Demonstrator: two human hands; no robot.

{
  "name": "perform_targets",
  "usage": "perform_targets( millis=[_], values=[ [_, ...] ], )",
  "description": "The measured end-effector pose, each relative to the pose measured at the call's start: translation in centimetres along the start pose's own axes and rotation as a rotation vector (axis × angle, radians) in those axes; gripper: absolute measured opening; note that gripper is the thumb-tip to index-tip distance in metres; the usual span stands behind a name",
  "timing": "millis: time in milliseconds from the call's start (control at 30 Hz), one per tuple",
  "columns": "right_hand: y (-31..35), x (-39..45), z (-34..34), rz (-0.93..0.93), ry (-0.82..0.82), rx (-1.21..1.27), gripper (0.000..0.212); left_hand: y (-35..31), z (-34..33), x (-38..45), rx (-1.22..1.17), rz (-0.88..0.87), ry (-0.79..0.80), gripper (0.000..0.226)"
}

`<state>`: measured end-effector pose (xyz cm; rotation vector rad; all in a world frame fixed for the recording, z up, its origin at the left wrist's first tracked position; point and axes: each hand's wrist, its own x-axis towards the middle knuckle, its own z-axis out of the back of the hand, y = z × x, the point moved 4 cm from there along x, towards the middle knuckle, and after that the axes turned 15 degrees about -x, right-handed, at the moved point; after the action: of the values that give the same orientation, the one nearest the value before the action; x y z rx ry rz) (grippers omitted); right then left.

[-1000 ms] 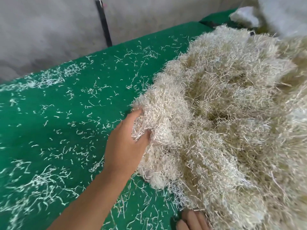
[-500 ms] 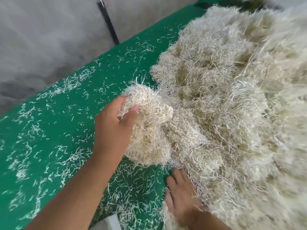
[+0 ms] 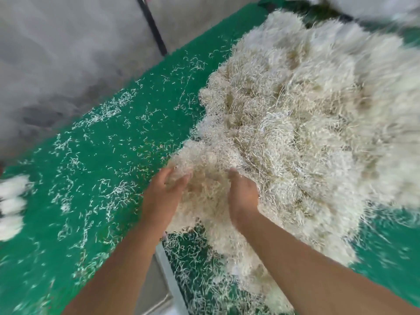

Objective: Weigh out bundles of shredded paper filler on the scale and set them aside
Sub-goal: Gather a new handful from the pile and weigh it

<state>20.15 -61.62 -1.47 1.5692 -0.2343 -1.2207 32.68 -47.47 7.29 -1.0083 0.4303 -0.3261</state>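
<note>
Head view: a big heap of shredded paper filler [image 3: 306,123] fills the green worktop [image 3: 95,178] from the centre out toward one to four o'clock. Both hands are dug into its near edge at about six o'clock of the heap. The left hand [image 3: 162,196] curls its fingers round the left side of a loose clump [image 3: 204,189], thumb pressed in on top. The right hand [image 3: 243,196] cups the clump's right side, its fingers buried in the strands so their exact curl cannot be told, though it appears to grip the paper. The clump sits between the two palms and is joined to the heap at its far side; it looks partly drawn out rather than free.

Stray shreds [image 3: 109,110] lie scattered over the worktop from seven to eleven o'clock. At nine o'clock, on the frame's left edge, are pale blurred lumps [image 3: 11,201], possibly bundles already set aside, but too smeared to be sure. A grey metal edge [image 3: 168,276] shows between the forearms at six o'clock; whether it is the scale cannot be told.

As a judgement, the person is at the gathering step of one bundle: it has yet to be pulled free, weighed and set aside, and most of the heap is unportioned.
</note>
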Motion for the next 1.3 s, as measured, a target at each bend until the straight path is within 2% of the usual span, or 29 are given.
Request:
perform_targets(
  millis=[100, 200, 333, 367, 433, 467, 533, 567, 633, 667, 700, 733, 800, 867, 900, 967, 1000, 1067, 1133, 1200, 1267, 1300],
  values=[
    [2.0, -1.3, 0.9, -0.158, 0.047, 0.098, 0.046, 0.1, -1.8, -3.3, -0.237, 0.178, 0.065, 0.078],
    [3.3, -2.9, 2.5, -0.121, 0.051, 0.061, 0.055, 0.6, -4.2, -6.5, -0.310, 0.321, 0.162, 0.094],
    [4.9, -5.3, 4.9, 0.021, 0.036, -0.038, 0.055, 0.7, -7.4, -10.6, -0.291, 0.332, 0.374, 0.078],
    [5.0, -6.0, 5.3, 0.065, 0.053, -0.084, 0.057, 0.8, -8.1, -11.4, -0.237, 0.333, 0.385, 0.089],
    [4.4, -7.4, 6.0, 0.097, 0.094, -0.138, 0.063, 1.6, -9.2, -12.6, -0.125, 0.417, 0.342, 0.125],
    [3.9, -8.1, 6.5, 0.098, 0.112, -0.160, 0.061, 1.8, -9.4, -13.1, -0.098, 0.477, 0.307, 0.131],
    [2.7, -9.2, 8.1, 0.111, 0.108, -0.203, 0.050, 1.8, -9.4, -13.8, -0.063, 0.523, 0.221, 0.115],
    [2.0, -9.6, 9.3, 0.119, 0.080, -0.208, 0.048, 1.9, -9.3, -14.0, -0.094, 0.519, 0.172, 0.094],
    [-0.3, -10.3, 11.9, 0.099, -0.006, -0.189, 0.049, 1.9, -8.6, -14.4, -0.245, 0.490, 0.064, 0.030],
    [-1.8, -10.8, 13.1, 0.070, -0.043, -0.210, 0.049, 1.9, -8.1, -14.6, -0.326, 0.472, 0.015, 0.016],
    [-3.5, -11.3, 14.1, 0.034, -0.057, -0.266, 0.049, 2.1, -7.6, -14.9, -0.388, 0.469, -0.021, 0.024],
    [-5.4, -12.0, 14.8, -0.021, -0.018, -0.333, 0.053, 2.4, -7.1, -15.2, -0.430, 0.480, -0.045, 0.029],
    [-9.3, -13.8, 15.1, -0.258, 0.232, -0.356, 0.074, 2.6, -6.6, -15.9, -0.467, 0.534, -0.053, 0.032],
    [-12.1, -16.1, 14.0, -0.572, 0.591, -0.103, 0.101, 2.8, -6.9, -16.9, -0.444, 0.608, -0.021, 0.032],
    [-12.6, -16.9, 13.1, -0.663, 0.729, 0.092, 0.108, 2.8, -7.3, -17.7, -0.432, 0.635, 0.026, 0.032],
    [-11.9, -17.7, 11.1, -0.717, 0.925, 0.474, 0.111, 2.8, -8.6, -19.2, -0.473, 0.683, 0.153, 0.031],
    [-10.8, -17.5, 10.0, -0.684, 0.991, 0.609, 0.111, 2.7, -9.1, -20.1, -0.534, 0.721, 0.186, 0.036],
    [-8.7, -16.7, 7.9, -0.563, 1.066, 0.718, 0.110, 2.7, -9.3, -21.0, -0.665, 0.767, 0.169, 0.043],
    [-7.5, -15.9, 6.3, -0.527, 1.025, 0.693, 0.104, 2.4, -8.7, -20.9, -0.743, 0.758, 0.169, 0.044],
    [-7.8, -14.0, 5.5, -0.591, 0.824, 0.623, 0.113, 2.0, -7.5, -20.4, -0.735, 0.751, 0.156, 0.046],
    [-7.4, -12.5, 5.5, -0.561, 0.617, 0.427, 0.130, 2.1, -6.5, -19.7, -0.731, 0.714, 0.109, 0.044],
    [-6.9, -11.8, 5.4, -0.542, 0.565, 0.353, 0.128, 1.9, -6.3, -19.5, -0.727, 0.701, 0.081, 0.042]
  ],
)
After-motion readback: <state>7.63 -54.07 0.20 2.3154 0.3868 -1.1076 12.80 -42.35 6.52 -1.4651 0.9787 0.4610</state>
